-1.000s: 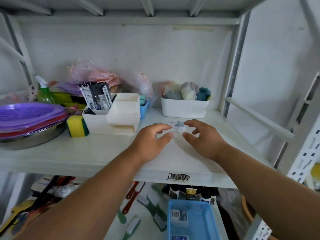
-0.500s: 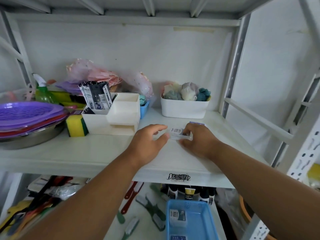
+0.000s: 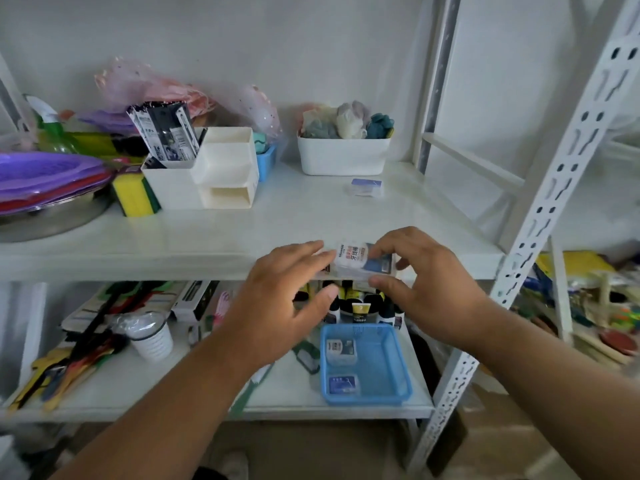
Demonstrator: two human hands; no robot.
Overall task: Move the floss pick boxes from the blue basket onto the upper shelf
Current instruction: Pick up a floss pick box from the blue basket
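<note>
Both hands, left (image 3: 280,299) and right (image 3: 429,289), raised, fingers pinching together.

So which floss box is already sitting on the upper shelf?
The box in front of the white bin. It lies alone on the upper shelf; another box is in the hands at the shelf edge, and two remain in the basket.

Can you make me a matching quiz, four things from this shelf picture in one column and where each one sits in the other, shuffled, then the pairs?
Things:
1. white tub
2. blue basket
3. yellow sponge
4. held floss pick box

Places:
A. lower shelf
B. between both hands at the upper shelf's front edge
C. back of the upper shelf, right
D. left of the white organiser, upper shelf

Pairs: 1-C, 2-A, 3-D, 4-B
</note>
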